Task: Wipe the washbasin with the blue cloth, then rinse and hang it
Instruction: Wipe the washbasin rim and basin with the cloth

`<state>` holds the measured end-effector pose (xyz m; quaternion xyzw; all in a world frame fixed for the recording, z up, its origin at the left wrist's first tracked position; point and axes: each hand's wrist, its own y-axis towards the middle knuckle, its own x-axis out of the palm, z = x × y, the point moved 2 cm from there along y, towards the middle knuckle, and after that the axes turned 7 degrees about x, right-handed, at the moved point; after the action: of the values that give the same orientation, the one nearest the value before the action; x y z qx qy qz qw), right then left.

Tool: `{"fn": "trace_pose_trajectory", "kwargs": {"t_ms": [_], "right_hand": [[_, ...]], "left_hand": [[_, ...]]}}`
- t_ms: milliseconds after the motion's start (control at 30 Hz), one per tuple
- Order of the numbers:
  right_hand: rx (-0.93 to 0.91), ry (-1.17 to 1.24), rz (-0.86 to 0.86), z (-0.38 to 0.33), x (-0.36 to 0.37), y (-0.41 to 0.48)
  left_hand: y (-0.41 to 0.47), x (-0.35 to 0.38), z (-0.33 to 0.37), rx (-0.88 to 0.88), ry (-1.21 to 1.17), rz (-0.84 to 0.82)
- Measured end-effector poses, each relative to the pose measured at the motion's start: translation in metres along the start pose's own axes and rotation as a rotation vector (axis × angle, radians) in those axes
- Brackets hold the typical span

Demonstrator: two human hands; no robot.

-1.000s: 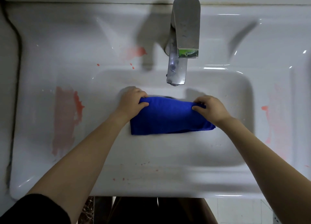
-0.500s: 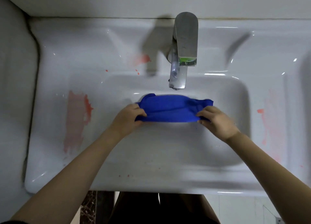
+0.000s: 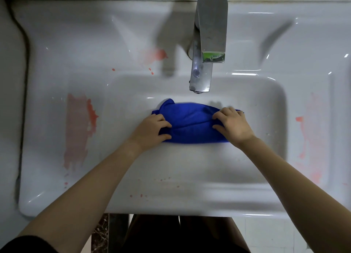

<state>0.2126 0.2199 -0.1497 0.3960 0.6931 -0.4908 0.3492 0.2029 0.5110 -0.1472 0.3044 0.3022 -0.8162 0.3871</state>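
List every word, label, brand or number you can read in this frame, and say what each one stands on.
Nothing here can be read.
On the green label at the front end of the tap handle: faint pale print, too small and blurred to read.
On the blue cloth and the washbasin: no print shows.

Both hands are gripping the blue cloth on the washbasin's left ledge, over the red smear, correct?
No. The head view shows the left hand and right hand gripping the blue cloth inside the washbasin's bowl, below the tap; the red smear is uncovered.
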Motion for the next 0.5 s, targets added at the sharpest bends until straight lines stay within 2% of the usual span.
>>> {"fn": "trace_pose_trajectory", "kwargs": {"t_ms": [67, 133, 200, 300, 367, 500], "right_hand": [[0.006, -0.076, 0.035, 0.004, -0.002, -0.005], [0.051, -0.134, -0.010, 0.007, -0.002, -0.009], [0.096, -0.094, -0.038, 0.010, -0.002, -0.012], [0.102, 0.104, 0.025, 0.011, -0.007, -0.017], [0.112, 0.261, 0.045, 0.013, -0.014, -0.023], [0.275, 0.532, -0.003, 0.018, -0.028, -0.034]], "left_hand": [[-0.004, -0.004, 0.000, 0.002, 0.007, -0.025], [-0.007, -0.005, -0.001, -0.041, 0.020, -0.080], [-0.009, -0.003, -0.003, -0.101, 0.012, -0.129], [-0.011, -0.001, -0.004, -0.177, -0.028, -0.126], [-0.012, -0.003, -0.004, -0.161, -0.015, -0.108], [-0.006, -0.023, 0.002, -0.178, -0.192, 0.004]]}}
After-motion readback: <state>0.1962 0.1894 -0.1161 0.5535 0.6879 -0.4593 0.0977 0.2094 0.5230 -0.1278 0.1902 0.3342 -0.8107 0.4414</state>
